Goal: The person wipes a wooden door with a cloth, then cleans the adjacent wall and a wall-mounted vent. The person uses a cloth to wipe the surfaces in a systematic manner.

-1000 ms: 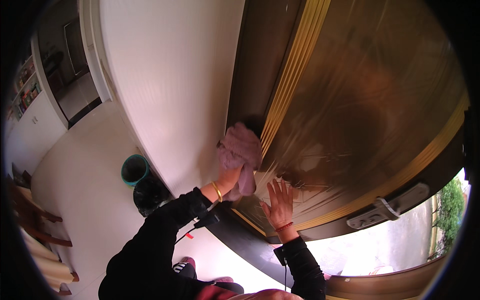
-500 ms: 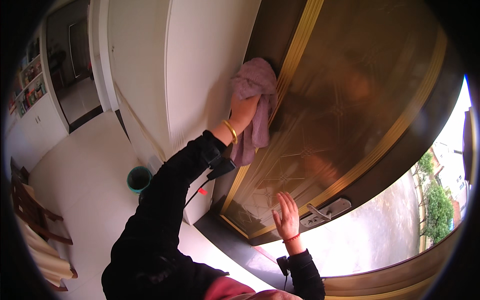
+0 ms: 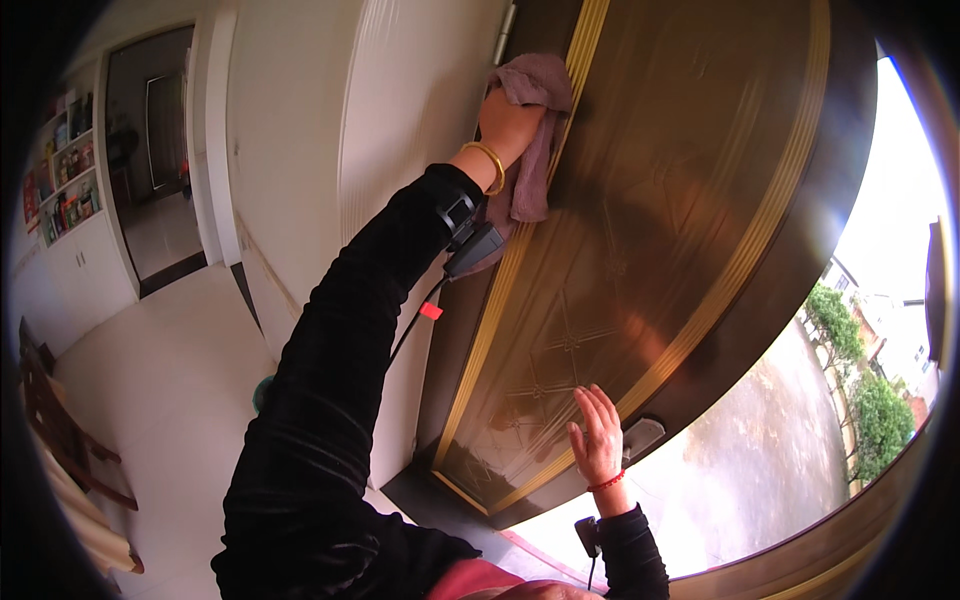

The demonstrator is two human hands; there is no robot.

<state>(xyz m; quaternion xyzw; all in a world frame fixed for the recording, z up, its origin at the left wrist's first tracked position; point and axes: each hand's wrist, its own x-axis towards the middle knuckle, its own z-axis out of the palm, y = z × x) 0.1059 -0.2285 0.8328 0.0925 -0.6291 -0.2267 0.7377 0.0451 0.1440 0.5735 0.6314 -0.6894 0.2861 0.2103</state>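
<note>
Fingers of my left hand (image 3: 510, 120) are clenched on a pink cloth (image 3: 535, 130), pressing it flat against the door (image 3: 660, 250) at its upper hinge-side edge, over the gold trim strip (image 3: 560, 170). The cloth hangs down below my wrist, touching the door face. A gold bangle (image 3: 490, 165) sits on that wrist. My right hand (image 3: 598, 440) lies low on the door, fingers released and spread flat against the panel, holding nothing, just beside the door handle (image 3: 640, 437). A red cord (image 3: 605, 484) circles that wrist. To the hinge side of the door stands a white wall (image 3: 400, 130); beyond it, well apart from the door, a dark doorway (image 3: 155, 170) and shelves (image 3: 65, 185).
</note>
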